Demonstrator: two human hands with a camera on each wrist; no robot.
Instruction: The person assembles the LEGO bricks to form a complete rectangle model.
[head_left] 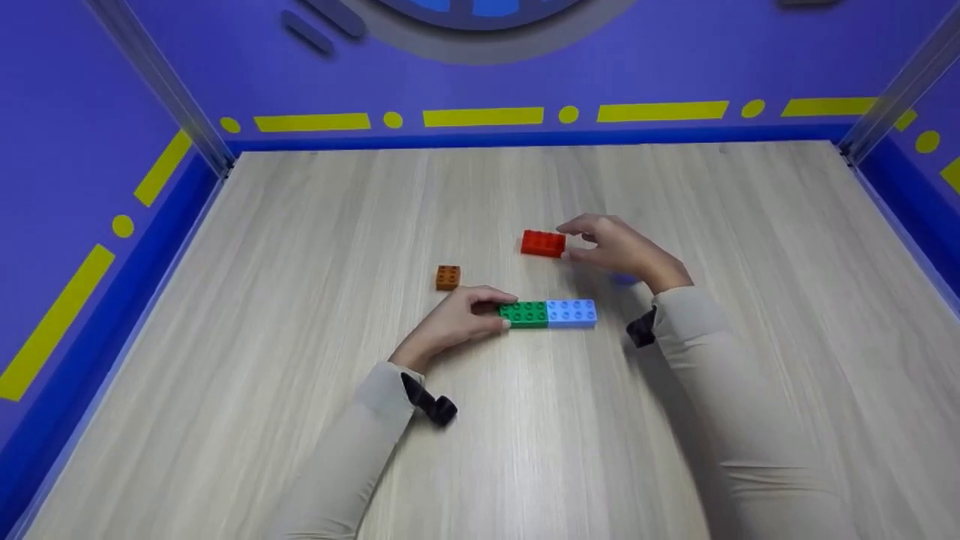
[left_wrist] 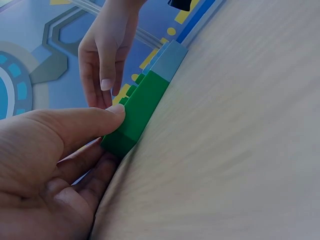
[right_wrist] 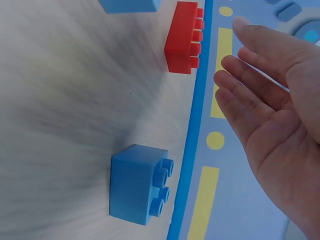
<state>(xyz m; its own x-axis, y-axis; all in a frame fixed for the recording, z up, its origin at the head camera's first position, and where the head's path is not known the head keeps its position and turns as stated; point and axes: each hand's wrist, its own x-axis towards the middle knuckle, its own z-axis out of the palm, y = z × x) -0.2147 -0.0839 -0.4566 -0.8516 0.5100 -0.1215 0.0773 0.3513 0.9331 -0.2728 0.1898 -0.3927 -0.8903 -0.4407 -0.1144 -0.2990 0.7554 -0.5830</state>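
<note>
The person's arms reached forward in long beige sleeves, the right forearm (head_left: 750, 405) extending farther out than the left forearm (head_left: 349, 450). The left hand (head_left: 459, 322) angled inward, its thumb (left_wrist: 85, 122) set opposite bent fingers (left_wrist: 92, 182) in a pinch. The right hand (head_left: 619, 246) also pointed inward and held nothing, its thumb (right_wrist: 270, 45) apart from the other fingers, which were only lightly bent and lay close together. Both wrists showed bare just past the cuffs.
</note>
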